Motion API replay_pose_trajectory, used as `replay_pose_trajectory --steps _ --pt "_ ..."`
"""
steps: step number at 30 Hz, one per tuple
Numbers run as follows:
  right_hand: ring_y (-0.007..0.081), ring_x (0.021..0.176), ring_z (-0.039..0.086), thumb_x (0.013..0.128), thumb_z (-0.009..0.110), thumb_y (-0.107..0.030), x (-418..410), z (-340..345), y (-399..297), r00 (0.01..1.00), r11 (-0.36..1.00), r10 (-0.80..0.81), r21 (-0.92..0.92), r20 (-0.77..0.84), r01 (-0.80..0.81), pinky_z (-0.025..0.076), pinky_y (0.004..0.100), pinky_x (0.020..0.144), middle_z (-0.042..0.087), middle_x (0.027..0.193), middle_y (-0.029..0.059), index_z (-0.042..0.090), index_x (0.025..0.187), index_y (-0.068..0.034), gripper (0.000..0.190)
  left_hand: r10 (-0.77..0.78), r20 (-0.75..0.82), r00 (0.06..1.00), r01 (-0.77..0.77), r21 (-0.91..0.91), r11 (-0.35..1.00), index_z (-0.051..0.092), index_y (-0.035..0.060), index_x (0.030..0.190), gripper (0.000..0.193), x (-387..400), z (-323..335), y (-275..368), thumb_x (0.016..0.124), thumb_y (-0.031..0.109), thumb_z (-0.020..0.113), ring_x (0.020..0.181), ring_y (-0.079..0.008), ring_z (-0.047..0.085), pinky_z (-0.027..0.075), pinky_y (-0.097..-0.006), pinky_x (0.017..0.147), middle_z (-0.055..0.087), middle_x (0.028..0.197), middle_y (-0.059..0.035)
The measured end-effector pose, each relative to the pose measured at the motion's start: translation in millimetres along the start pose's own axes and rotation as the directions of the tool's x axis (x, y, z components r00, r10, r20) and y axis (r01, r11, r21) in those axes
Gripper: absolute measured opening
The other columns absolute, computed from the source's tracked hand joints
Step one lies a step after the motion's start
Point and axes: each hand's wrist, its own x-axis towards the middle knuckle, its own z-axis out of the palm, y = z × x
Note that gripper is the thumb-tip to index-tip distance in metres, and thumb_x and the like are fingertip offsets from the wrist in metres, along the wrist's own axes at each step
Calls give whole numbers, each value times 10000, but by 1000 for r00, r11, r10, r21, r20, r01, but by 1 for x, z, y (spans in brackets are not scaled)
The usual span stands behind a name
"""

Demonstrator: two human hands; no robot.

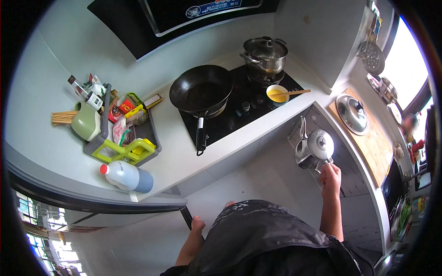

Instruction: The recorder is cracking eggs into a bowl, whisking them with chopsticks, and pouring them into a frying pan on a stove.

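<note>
My right hand (330, 176) grips the handle of a shiny metal kettle (305, 159). The kettle hangs over the floor in front of the corner cabinets, lid on, its spout facing the stove side. Low at my left side is my left hand (198, 224), small in view beside the dark edge of a door frame; its fingers are mostly hidden. Across the counter, a black wok (202, 88) sits on the left burner of a black glass gas hob (231, 120). A lidded steel pot (266, 63) stands on the right burner. Near the hob's front edge, a bowl of yellow liquid (277, 95) has wooden chopsticks across it.
A grey and green caddy (129, 151) with seasoning packets stands on the left counter, beside a large bottle with a red cap (126, 176). To the right, a domed metal lid (352, 114) lies on a wooden cutting board (374, 148). A range hood (127, 27) overhangs the hob.
</note>
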Motion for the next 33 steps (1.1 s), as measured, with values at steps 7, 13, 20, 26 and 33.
replay_pose_trajectory --steps 7,13,20,26,33 --pt "35 387 258 806 481 -92 3 -2 3 1000 1000 -4 5 24 3 180 217 372 346 470 -50 451 572 -88 236 -373 478 796 436 -25 900 452 127 1261 727 -15 -7 19 681 499 682 1015 -297 538 429 -446 793 569 1083 -176" --pt "39 386 262 809 477 -100 5 8 -2 997 1000 3 -17 76 -2 188 221 372 345 471 -49 460 579 -84 232 -74 540 839 35 82 996 572 98 1149 413 5 2 -17 792 297 625 939 -259 576 455 -407 722 589 1068 -97" --pt "47 403 290 786 540 -136 9 7 -1 999 1000 26 5 47 -27 220 227 394 371 476 -49 473 562 -96 238 -55 499 865 178 -201 963 664 88 982 243 13 0 -6 810 66 494 651 -150 626 452 -264 518 647 777 -36" --pt "37 409 289 805 546 -145 13 1 5 998 1000 25 11 64 -25 218 219 395 379 491 -52 487 583 -92 237 -202 320 926 280 -217 935 658 56 974 232 2 5 11 815 84 490 686 -175 632 450 -288 526 641 825 -85" --pt "35 414 288 824 538 -143 16 -4 11 996 999 17 30 83 -19 214 219 390 378 495 -56 489 587 -91 248 -294 370 881 390 -219 894 597 28 958 216 0 11 13 841 177 493 693 -231 629 452 -337 545 626 848 -110"
